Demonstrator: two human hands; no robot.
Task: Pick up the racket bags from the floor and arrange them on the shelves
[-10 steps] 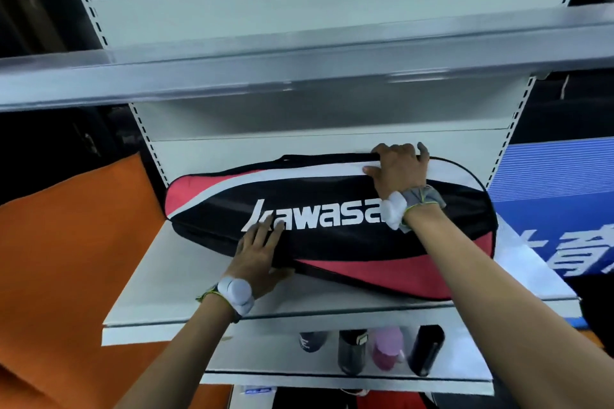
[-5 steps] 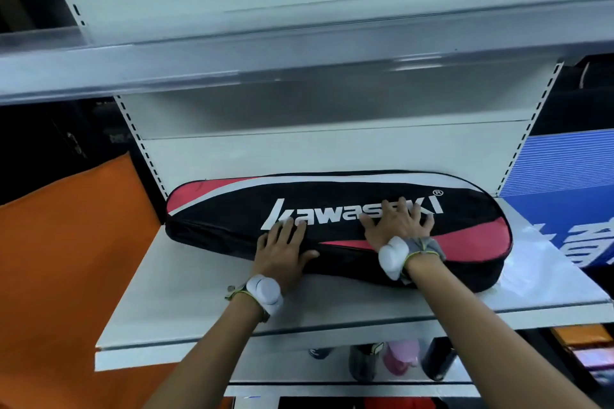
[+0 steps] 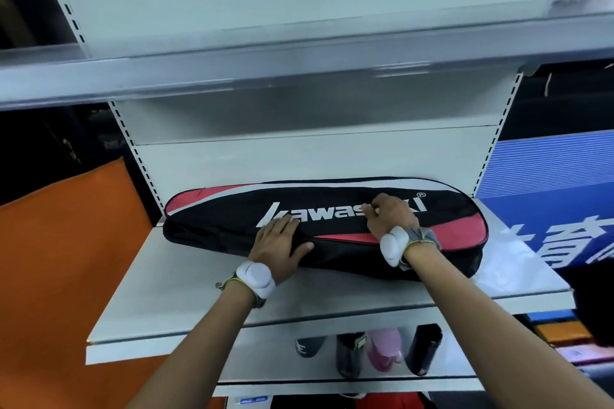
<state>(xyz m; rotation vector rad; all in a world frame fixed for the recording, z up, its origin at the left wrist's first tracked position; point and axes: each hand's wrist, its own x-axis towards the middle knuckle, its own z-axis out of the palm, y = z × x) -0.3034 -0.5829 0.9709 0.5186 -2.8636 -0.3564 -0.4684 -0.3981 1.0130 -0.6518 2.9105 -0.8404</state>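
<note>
A black, red and white racket bag (image 3: 212, 226) with white lettering lies flat along the back of the white middle shelf (image 3: 172, 292). My left hand (image 3: 280, 244) rests palm-down on the bag's front edge left of centre, fingers spread, thumb over the side. My right hand (image 3: 388, 217) lies on the bag's top right of centre, fingers curled against the fabric over the lettering; I cannot see a grip on anything. Both wrists carry white sensor bands.
An upper shelf (image 3: 299, 56) overhangs the bag just above. Several bottles (image 3: 382, 354) stand on the lower shelf (image 3: 332, 385). An orange panel (image 3: 56, 259) lies to the left, a blue sign (image 3: 548, 202) to the right. A dark object (image 3: 594, 302) sits at the right edge.
The bag went from tilted on edge to lying flat at the shelf's back. My right hand came off its top rim onto its face; its fingers have curled since half a second ago.
</note>
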